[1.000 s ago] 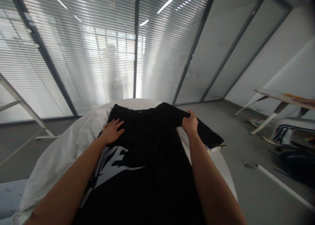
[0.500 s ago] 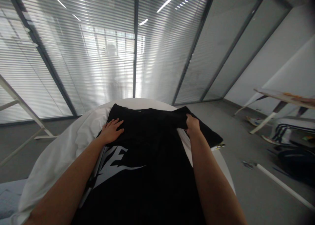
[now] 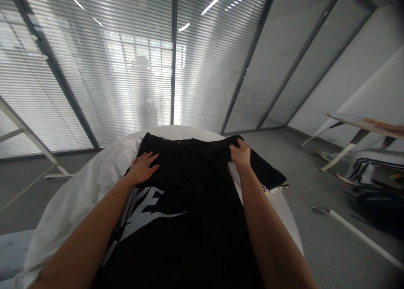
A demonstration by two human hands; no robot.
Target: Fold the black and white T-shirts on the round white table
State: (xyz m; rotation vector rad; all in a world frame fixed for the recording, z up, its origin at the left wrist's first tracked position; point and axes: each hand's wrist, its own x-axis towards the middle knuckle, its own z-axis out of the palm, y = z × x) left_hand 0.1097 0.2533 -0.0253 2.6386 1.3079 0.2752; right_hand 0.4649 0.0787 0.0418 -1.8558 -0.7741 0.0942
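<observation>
A black T-shirt (image 3: pixel 195 183) with a large pale logo print lies spread over a round white table (image 3: pixel 186 132), its collar toward the far edge. My left hand (image 3: pixel 143 169) rests flat on the shirt's upper left part, fingers spread. At the upper right, near the shoulder and sleeve, my right hand (image 3: pixel 241 154) pinches the black fabric. The right sleeve (image 3: pixel 268 171) drapes outward past that hand, and a patterned edge of something white and yellow shows beneath its hem. My right forearm covers part of the shirt's right side.
White cloth (image 3: pixel 85 188) lies bunched along the table's left side. A white metal frame (image 3: pixel 28 137) stands at far left. To the right are another table (image 3: pixel 362 124) with a person's hand by it, a striped shoe-like item, a dark bag and a white pole (image 3: pixel 362 238) on the floor.
My right hand has shifted slightly left and up along the shirt's shoulder, still gripping fabric. More of the patterned edge shows under the sleeve. My left hand stays in place.
</observation>
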